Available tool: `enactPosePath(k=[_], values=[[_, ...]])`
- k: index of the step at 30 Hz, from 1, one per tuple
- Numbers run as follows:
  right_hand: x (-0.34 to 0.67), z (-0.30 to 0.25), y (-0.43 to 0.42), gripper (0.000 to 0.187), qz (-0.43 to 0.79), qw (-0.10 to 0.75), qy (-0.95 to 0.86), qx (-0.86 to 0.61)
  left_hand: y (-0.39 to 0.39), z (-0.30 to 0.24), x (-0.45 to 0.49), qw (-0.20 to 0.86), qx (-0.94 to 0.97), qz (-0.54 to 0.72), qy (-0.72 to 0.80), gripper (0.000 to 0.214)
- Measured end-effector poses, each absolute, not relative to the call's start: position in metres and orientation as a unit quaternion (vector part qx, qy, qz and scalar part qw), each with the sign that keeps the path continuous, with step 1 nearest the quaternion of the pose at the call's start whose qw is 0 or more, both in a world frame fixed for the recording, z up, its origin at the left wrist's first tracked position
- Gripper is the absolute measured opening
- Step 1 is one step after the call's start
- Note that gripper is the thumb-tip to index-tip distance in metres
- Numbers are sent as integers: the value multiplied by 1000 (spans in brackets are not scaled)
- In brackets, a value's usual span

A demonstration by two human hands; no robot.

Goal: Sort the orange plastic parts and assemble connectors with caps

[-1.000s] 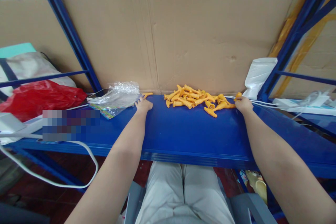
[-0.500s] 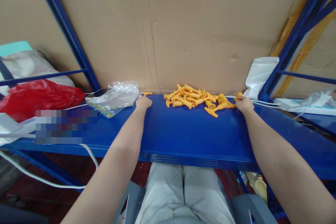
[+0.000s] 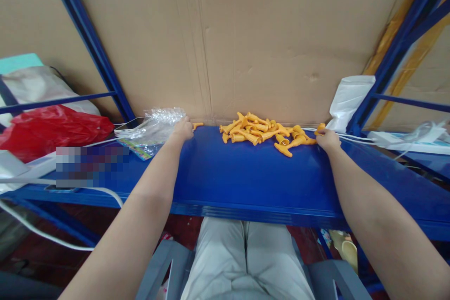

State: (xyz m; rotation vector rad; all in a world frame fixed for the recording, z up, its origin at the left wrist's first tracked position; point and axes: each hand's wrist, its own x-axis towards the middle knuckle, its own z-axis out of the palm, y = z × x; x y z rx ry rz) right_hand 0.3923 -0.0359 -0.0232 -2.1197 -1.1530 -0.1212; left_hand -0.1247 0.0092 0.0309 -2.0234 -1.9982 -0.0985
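Observation:
At the right side of the blue shelf, my right hand (image 3: 329,141) is closed round an orange plastic T-shaped handle (image 3: 320,128), its end showing above the fingers. My left hand (image 3: 184,129) lies at the right edge of a clear plastic bag (image 3: 154,124); its fingers look closed on the film, though their tips are hidden. Just right of that hand lies a single orange T-shaped piece (image 3: 198,124). Between my hands is a loose pile of several orange T-shaped handles (image 3: 255,129), some showing hollow ends.
A cardboard sheet (image 3: 274,37) stands behind the blue shelf (image 3: 253,178). White packaging (image 3: 351,98) leans by the right post, with white cables and a power strip (image 3: 415,143) beyond. A red plastic bag (image 3: 56,129) sits at the left, near a white cable (image 3: 108,193).
My left hand has moved left, off the single orange piece and onto the clear bag, which has creased a little. My right hand and the pile have stayed in place.

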Motion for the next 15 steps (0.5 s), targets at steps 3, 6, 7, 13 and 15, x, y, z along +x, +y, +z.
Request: enactPosePath(k=[3, 6, 7, 13, 15], values=[[390, -20, -37, 35, -20, 325, -435, -839, 4, 39, -135, 148, -688, -15, -710, 56], [391, -21, -37, 32, -24, 336, -438, -834, 3, 50, -145, 101, -657, 26, -747, 66], [391, -22, -37, 30, -31, 346, -442, -827, 4, 53, -148, 84, -646, 46, -757, 64], [386, -19, -40, 35, -19, 348, -432, -832, 7, 56, -153, 58, -635, 101, -764, 41], [383, -16, -42, 38, -9, 341, -431, -836, 7, 51, -151, 77, -639, 95, -759, 43]])
